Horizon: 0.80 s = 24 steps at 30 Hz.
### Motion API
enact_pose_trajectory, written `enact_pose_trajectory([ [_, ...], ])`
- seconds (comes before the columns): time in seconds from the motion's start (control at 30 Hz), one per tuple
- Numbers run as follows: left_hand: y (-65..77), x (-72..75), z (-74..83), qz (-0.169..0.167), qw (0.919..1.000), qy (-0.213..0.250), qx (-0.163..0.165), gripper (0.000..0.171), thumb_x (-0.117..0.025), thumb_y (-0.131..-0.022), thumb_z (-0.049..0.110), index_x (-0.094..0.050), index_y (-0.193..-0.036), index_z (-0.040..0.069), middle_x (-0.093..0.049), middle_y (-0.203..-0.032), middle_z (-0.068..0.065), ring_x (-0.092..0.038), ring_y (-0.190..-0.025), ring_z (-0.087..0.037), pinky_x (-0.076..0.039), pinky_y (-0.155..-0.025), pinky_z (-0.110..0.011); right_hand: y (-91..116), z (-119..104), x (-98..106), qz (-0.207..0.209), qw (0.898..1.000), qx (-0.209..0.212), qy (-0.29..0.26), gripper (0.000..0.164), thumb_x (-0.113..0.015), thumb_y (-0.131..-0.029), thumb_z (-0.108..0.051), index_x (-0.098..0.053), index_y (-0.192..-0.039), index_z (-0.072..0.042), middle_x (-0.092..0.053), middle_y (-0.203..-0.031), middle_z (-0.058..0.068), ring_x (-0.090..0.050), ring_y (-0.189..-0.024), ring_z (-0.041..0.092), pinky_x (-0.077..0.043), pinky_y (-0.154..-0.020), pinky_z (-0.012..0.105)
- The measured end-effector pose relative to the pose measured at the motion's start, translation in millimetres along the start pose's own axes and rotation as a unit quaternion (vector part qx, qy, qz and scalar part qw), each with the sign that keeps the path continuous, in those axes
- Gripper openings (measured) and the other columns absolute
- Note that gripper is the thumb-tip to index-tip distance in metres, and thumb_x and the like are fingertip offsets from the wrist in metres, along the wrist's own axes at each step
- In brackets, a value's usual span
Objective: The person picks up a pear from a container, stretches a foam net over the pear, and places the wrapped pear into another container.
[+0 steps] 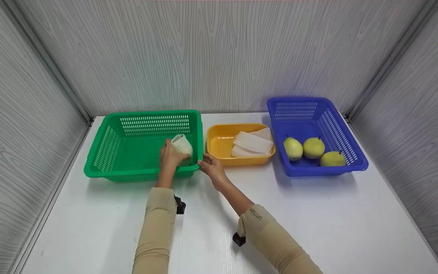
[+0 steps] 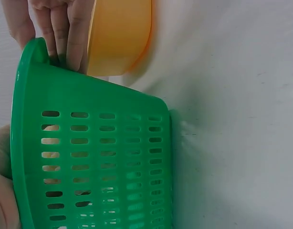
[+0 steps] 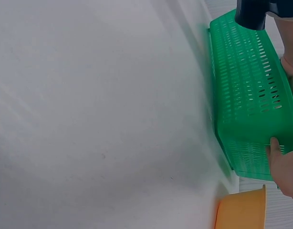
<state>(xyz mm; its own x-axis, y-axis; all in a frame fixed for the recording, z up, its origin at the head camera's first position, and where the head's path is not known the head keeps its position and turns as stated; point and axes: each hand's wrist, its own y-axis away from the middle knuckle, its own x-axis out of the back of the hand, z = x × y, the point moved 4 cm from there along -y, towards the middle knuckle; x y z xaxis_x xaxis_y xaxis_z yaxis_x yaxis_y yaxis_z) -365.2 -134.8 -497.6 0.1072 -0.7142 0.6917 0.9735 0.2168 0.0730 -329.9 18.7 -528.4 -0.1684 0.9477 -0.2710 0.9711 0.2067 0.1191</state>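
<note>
Inside the green basket (image 1: 126,174), near its right end, my left hand (image 1: 170,155) holds a pear in a white foam net sleeve (image 1: 182,145). A dark stem tip pokes out of the sleeve's upper end. My right hand (image 1: 214,171) grips the basket's near right corner, with the thumb (image 3: 274,144) against the front wall. In the left wrist view, other fingers (image 2: 60,31) of that hand lie at the side wall next to the orange tub. The basket wall mostly hides the left hand (image 2: 2,195) there.
An orange tub (image 1: 238,162) stands right of the green basket, holding white foam net sleeves (image 1: 255,142). Farther right, a blue basket (image 1: 310,172) holds three yellow-green pears (image 1: 313,148). Pale wood-grain panels (image 1: 173,57) enclose the white table (image 1: 318,220) at back and sides.
</note>
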Motion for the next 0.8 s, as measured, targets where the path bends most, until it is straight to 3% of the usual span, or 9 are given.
enact_pose_trajectory([
  [0.33, -8.9, -8.8, -4.0, -0.084, 0.9949, -0.007, 0.056, 0.097, -0.076, -0.075, 0.017, -0.007, -0.141, -0.004, -0.030, -0.135, -0.027, -0.033, -0.122, -0.041, -0.029, -0.100, -0.049, -1, -1, 1, -0.009, 1.000, 0.006, -0.008, 0.039, -0.048, -0.094, 0.000, -0.040, -0.131, 0.010, -0.042, -0.131, 0.027, -0.043, -0.119, 0.036, -0.042, -0.091, 0.035],
  [0.5, -51.3, -44.1, -42.7, -0.079, 0.9960, -0.031, 0.028, 0.119, -0.082, -0.067, 0.033, 0.003, -0.142, -0.003, -0.027, -0.134, -0.028, -0.035, -0.117, -0.046, -0.032, -0.095, -0.053, 0, 3, 3, 0.000, 1.000, 0.007, -0.009, 0.040, -0.049, -0.094, -0.001, -0.040, -0.131, 0.010, -0.041, -0.132, 0.027, -0.044, -0.118, 0.035, -0.043, -0.091, 0.034],
  [0.57, -75.4, -62.4, -64.7, -0.070, 0.9963, -0.045, 0.019, 0.122, -0.082, -0.065, 0.035, 0.004, -0.142, -0.004, -0.026, -0.134, -0.030, -0.035, -0.115, -0.049, -0.032, -0.094, -0.055, 1, 3, 3, 0.000, 1.000, 0.012, -0.009, 0.040, -0.049, -0.094, -0.002, -0.040, -0.131, 0.010, -0.042, -0.132, 0.027, -0.045, -0.118, 0.034, -0.043, -0.090, 0.034],
  [0.67, -88.1, -71.7, -77.2, -0.066, 0.9963, -0.054, 0.010, 0.120, -0.083, -0.064, 0.034, 0.000, -0.141, -0.004, -0.026, -0.134, -0.029, -0.037, -0.114, -0.048, -0.034, -0.092, -0.054, 2, 4, 2, -0.005, 1.000, 0.021, -0.012, 0.039, -0.049, -0.093, -0.001, -0.040, -0.130, 0.011, -0.043, -0.131, 0.027, -0.046, -0.117, 0.033, -0.043, -0.090, 0.034],
  [0.8, -87.3, -71.0, -76.2, -0.071, 0.9956, -0.060, 0.017, 0.120, -0.083, -0.065, 0.032, 0.001, -0.142, -0.003, -0.024, -0.136, -0.029, -0.036, -0.116, -0.046, -0.033, -0.093, -0.054, 3, 4, 3, -0.005, 0.999, 0.026, -0.017, 0.039, -0.050, -0.093, -0.001, -0.041, -0.130, 0.011, -0.044, -0.129, 0.027, -0.048, -0.115, 0.032, -0.043, -0.090, 0.034],
])
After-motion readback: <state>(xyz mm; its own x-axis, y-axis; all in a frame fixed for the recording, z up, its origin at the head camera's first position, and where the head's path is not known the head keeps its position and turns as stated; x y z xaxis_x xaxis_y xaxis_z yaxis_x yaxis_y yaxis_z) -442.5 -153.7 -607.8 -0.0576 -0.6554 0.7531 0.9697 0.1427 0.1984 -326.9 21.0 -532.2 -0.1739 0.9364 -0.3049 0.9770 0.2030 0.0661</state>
